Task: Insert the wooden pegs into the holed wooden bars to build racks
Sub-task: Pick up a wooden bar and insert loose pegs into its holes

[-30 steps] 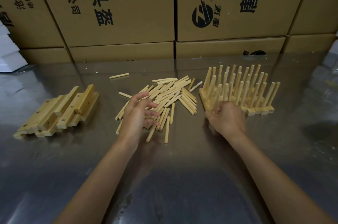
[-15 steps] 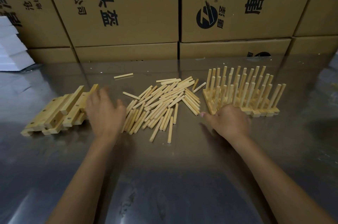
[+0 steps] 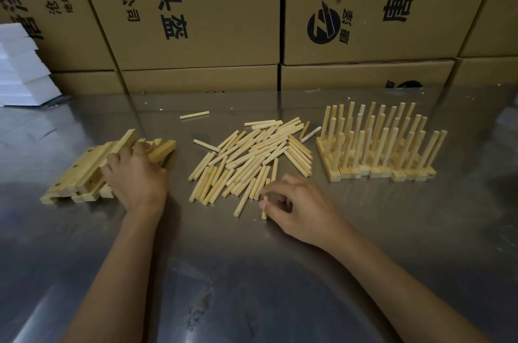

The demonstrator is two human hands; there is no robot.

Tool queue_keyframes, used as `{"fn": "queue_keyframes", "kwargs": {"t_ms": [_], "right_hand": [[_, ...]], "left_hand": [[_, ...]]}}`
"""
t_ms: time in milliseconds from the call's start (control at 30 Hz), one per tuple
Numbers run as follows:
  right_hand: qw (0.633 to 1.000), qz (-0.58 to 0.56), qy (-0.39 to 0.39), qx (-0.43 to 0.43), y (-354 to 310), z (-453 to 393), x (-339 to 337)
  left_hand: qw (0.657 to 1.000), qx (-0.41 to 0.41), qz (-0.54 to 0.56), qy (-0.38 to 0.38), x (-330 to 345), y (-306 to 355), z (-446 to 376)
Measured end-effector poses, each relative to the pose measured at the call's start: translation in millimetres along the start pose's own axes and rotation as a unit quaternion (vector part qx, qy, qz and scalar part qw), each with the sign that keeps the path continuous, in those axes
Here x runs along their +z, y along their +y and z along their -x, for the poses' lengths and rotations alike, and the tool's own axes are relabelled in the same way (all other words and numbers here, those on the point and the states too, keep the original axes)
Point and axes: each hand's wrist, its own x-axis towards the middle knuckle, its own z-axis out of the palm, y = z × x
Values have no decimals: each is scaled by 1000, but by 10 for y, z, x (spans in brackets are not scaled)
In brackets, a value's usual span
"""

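Observation:
A pile of holed wooden bars (image 3: 84, 171) lies at the left of the steel table. My left hand (image 3: 137, 174) rests on top of that pile, its fingers curled over one bar. Loose wooden pegs (image 3: 252, 157) lie heaped in the middle. My right hand (image 3: 297, 208) is at the near edge of the heap and pinches the end of one peg (image 3: 264, 209) between thumb and fingertips. Finished racks (image 3: 378, 143), bars with upright pegs, stand side by side at the right.
Cardboard boxes (image 3: 201, 20) with black print form a wall along the table's far edge. White foam blocks (image 3: 19, 65) are stacked at the far left. A single peg (image 3: 194, 115) lies apart behind the heap. The steel tabletop (image 3: 252, 272) is reflective.
My left hand has moved from the peg heap to the bar pile at the left. My right hand has left the racks, come to the heap's near edge and pinched a peg.

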Motion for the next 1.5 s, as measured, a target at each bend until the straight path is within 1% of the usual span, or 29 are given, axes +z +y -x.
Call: {"fn": "queue_keyframes", "kwargs": {"t_ms": [100,167,200,233,267,333,400,467,567,600,633,667,700,733,767,800,900,933,1000,1033,1067,1133,1167,1200,1267,1333,1367,1433,1500], "right_hand": [[1000,4,-14,6,6,4,14],[1000,6,-13,12,7,2,4],[1000,4,-9,13,2,0,-1],[1000,0,-2,13,-3,1,-3],[1000,-4,9,12,-6,0,0],[998,-30,41,22,-18,-5,9],[989,-116,71,61,-57,-17,-6],[954,-260,71,130,-122,-45,-57],[855,-469,49,214,-161,-71,-163],[829,-510,51,223,-150,-75,-199],[814,-532,52,225,-135,-73,-228],[807,-542,53,226,-120,-67,-249],[807,-542,52,227,-113,-62,-260],[816,-529,47,227,-109,-59,-262],[831,-509,37,224,-117,-53,-258],[846,-486,21,216,-130,-45,-250],[871,-455,-37,180,-203,-16,-193],[878,-448,-49,162,-222,-10,-175],[901,-411,-37,135,-244,-12,-172],[914,-383,-7,130,-240,-19,-183],[927,-348,37,132,-213,-26,-196],[956,-220,130,145,-106,-39,-242],[970,-132,140,149,-45,-37,-276],[980,-54,116,153,8,-31,-310],[985,38,6,167,65,-12,-353],[980,42,-90,175,77,2,-343],[978,31,-111,177,71,4,-336],[980,28,-96,170,54,3,-330],[989,19,-36,143,25,-2,-323]], "left_hand": [[999,7,47,-1,1,29,-12],[989,-13,145,1,-12,85,-9],[976,-39,214,-8,-29,120,-15],[954,-78,288,-30,-50,156,-20],[922,-123,360,-66,-76,198,-11],[836,-196,480,-181,-152,294,42],[752,-216,547,-299,-200,415,117],[697,-193,575,-382,-223,566,218],[656,-153,570,-470,-264,757,384],[648,-141,563,-493,-271,787,430],[647,-126,553,-509,-275,806,467],[659,-107,539,-513,-274,815,489],[686,-82,520,-502,-269,825,502],[713,-59,507,-482,-264,835,509],[725,-42,509,-461,-257,845,514],[719,-35,527,-451,-248,861,523],[666,-32,566,-485,-252,894,600],[665,-18,556,-498,-251,901,630],[700,4,525,-484,-242,902,642],[719,-9,520,-461,-241,901,625],[726,-43,527,-439,-244,893,594],[706,-126,565,-408,-272,865,516],[692,-150,582,-399,-289,846,478],[682,-162,592,-399,-291,827,451],[659,-175,603,-415,-279,796,425],[633,-183,606,-445,-261,789,425],[623,-182,605,-462,-249,789,432],[611,-165,597,-492,-223,791,451],[610,-144,584,-516,-197,789,469]]}}
